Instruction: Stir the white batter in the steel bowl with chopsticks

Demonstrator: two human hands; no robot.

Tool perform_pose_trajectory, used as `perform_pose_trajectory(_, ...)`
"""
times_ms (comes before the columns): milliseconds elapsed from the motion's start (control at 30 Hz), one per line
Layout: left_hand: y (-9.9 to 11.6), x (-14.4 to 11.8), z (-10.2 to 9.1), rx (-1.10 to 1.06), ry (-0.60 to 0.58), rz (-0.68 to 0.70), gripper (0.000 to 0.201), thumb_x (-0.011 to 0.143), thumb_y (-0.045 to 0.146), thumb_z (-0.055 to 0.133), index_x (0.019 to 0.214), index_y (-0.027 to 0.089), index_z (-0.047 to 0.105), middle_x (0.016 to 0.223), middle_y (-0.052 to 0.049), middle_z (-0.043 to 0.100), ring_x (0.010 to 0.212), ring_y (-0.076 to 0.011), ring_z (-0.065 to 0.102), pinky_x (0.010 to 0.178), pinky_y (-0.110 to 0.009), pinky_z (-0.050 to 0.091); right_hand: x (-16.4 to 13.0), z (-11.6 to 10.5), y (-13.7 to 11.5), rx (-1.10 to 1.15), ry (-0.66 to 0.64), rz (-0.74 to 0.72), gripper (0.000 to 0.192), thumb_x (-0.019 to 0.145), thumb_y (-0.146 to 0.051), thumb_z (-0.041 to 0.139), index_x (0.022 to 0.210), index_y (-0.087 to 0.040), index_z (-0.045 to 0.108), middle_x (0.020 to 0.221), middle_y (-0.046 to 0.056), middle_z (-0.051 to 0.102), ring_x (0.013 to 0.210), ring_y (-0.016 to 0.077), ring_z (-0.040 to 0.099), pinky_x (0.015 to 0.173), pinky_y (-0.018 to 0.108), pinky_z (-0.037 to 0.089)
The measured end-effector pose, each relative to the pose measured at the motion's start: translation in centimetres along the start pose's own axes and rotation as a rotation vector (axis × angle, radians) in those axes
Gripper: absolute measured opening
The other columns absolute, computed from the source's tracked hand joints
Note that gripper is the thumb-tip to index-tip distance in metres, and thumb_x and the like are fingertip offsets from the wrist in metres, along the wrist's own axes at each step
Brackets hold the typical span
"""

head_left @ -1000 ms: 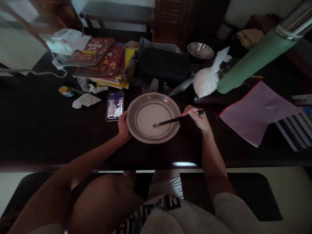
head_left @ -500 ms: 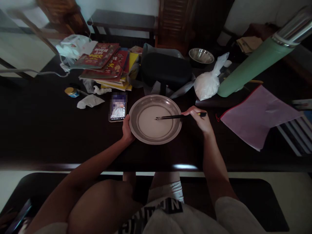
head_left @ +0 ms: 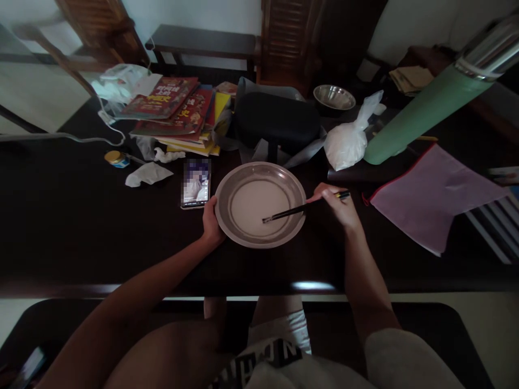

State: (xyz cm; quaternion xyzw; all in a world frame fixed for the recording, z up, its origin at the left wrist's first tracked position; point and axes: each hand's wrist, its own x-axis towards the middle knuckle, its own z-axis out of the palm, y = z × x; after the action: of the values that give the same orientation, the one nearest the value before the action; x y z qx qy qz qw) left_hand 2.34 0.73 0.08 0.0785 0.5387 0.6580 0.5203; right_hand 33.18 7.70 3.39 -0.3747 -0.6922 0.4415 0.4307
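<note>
A round metal basin sits on the dark table before me with pale, cloudy liquid in it. My left hand grips the basin's left side, thumb on the rim and fingers hidden beneath. In my right hand is a pair of black chopsticks, held close together near their yellow-marked ends. They slant over the right rim, and their tips are at the liquid, right of its middle. Left of the basin lies a phone with a lit, partly blurred screen.
Stacked books and a small jar are at the left. Behind the basin stands a black case. A tied bag of white powder, a small metal bowl, a tall green flask and a purple pouch occupy the right.
The chopstick tips have swept toward me and slightly right within the basin, and my right hand has shifted a little right. My left hand keeps its grip. The view has tilted slightly.
</note>
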Motion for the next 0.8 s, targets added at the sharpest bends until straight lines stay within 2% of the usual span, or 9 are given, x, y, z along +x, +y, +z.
perform_pose_trajectory(100, -0.11, 0.28, -0.24, -0.012, -0.005, -0.005, 0.025, 0.079, 0.046, 0.066, 0.073, 0.022, 0.067, 0.068, -0.002, 0.071, 0.087, -0.0260, 0.074, 0.075, -0.033, 0.061, 0.00, 0.25, 0.15, 0.013, -0.061, -0.033, 0.031, 0.091, -0.055, 0.068, 0.083, -0.029, 0.084, 0.085, 0.003, 0.080, 0.086, 0.0225, 0.072, 0.085, 0.039, 0.055)
perform_pose_trajectory(233, -0.17, 0.46, -0.43, -0.004, 0.013, -0.018, 0.023, 0.078, 0.043, 0.063, 0.072, 0.021, 0.068, 0.067, -0.002, 0.070, 0.080, -0.0238, 0.072, 0.072, -0.031, 0.059, -0.04, -0.01, 0.29, -0.034, 0.138, -0.015, 0.037, 0.095, -0.055, 0.063, 0.077, -0.029, 0.083, 0.076, 0.002, 0.074, 0.077, 0.0213, 0.068, 0.077, 0.039, 0.055)
perform_pose_trajectory(300, -0.18, 0.48, -0.47, 0.013, 0.010, -0.006, 0.023, 0.078, 0.044, 0.064, 0.072, 0.021, 0.067, 0.066, -0.002, 0.069, 0.081, -0.0243, 0.072, 0.074, -0.032, 0.059, -0.02, -0.04, 0.32, -0.024, 0.102, -0.029, 0.039, 0.094, -0.057, 0.062, 0.075, -0.031, 0.083, 0.071, 0.002, 0.072, 0.075, 0.0222, 0.066, 0.075, 0.040, 0.055)
perform_pose_trajectory(400, -0.15, 0.42, -0.41, 0.017, 0.007, -0.014, 0.024, 0.078, 0.044, 0.063, 0.070, 0.022, 0.065, 0.065, -0.002, 0.067, 0.085, -0.0269, 0.073, 0.077, -0.035, 0.060, 0.07, 0.16, 0.37, -0.005, -0.010, -0.044, 0.031, 0.092, -0.055, 0.066, 0.080, -0.032, 0.084, 0.078, 0.002, 0.077, 0.081, 0.0237, 0.068, 0.081, 0.042, 0.056)
perform_pose_trajectory(467, -0.12, 0.35, -0.30, 0.013, 0.007, -0.021, 0.024, 0.078, 0.044, 0.063, 0.069, 0.022, 0.063, 0.064, -0.002, 0.067, 0.088, -0.0282, 0.074, 0.078, -0.036, 0.061, 0.11, 0.21, 0.46, -0.007, 0.026, -0.034, 0.028, 0.092, -0.052, 0.067, 0.082, -0.032, 0.084, 0.082, 0.002, 0.078, 0.084, 0.0236, 0.069, 0.083, 0.041, 0.056)
perform_pose_trajectory(567, -0.11, 0.31, -0.18, 0.010, 0.006, -0.014, 0.023, 0.079, 0.043, 0.062, 0.069, 0.022, 0.064, 0.066, -0.003, 0.068, 0.094, -0.0287, 0.074, 0.080, -0.035, 0.061, 0.12, 0.06, 0.70, 0.012, 0.140, -0.035, 0.033, 0.096, -0.052, 0.063, 0.079, -0.032, 0.083, 0.072, 0.001, 0.074, 0.076, 0.0219, 0.068, 0.074, 0.038, 0.053)
perform_pose_trajectory(633, -0.13, 0.33, -0.19, 0.004, 0.004, -0.017, 0.023, 0.080, 0.043, 0.061, 0.070, 0.022, 0.065, 0.066, -0.003, 0.069, 0.096, -0.0293, 0.074, 0.082, -0.035, 0.062, 0.13, 0.01, 0.87, 0.024, 0.108, -0.047, 0.036, 0.096, -0.053, 0.062, 0.076, -0.031, 0.083, 0.069, 0.001, 0.072, 0.074, 0.0211, 0.066, 0.071, 0.037, 0.052)
perform_pose_trajectory(733, -0.10, 0.34, -0.25, 0.004, -0.006, -0.037, 0.025, 0.080, 0.045, 0.064, 0.072, 0.021, 0.066, 0.065, -0.003, 0.068, 0.097, -0.0303, 0.074, 0.083, -0.036, 0.062, 0.14, 0.05, 1.00, 0.001, 0.032, -0.053, 0.035, 0.093, -0.055, 0.065, 0.076, -0.030, 0.082, 0.076, 0.002, 0.074, 0.077, 0.0216, 0.067, 0.075, 0.038, 0.053)
perform_pose_trajectory(800, -0.04, 0.31, -0.24, 0.000, 0.004, -0.050, 0.024, 0.080, 0.044, 0.063, 0.071, 0.021, 0.066, 0.063, -0.003, 0.068, 0.096, -0.0302, 0.074, 0.083, -0.037, 0.062, 0.14, 0.03, 1.01, -0.009, 0.082, -0.031, 0.035, 0.092, -0.056, 0.066, 0.076, -0.030, 0.081, 0.077, 0.003, 0.075, 0.079, 0.0226, 0.069, 0.077, 0.040, 0.055)
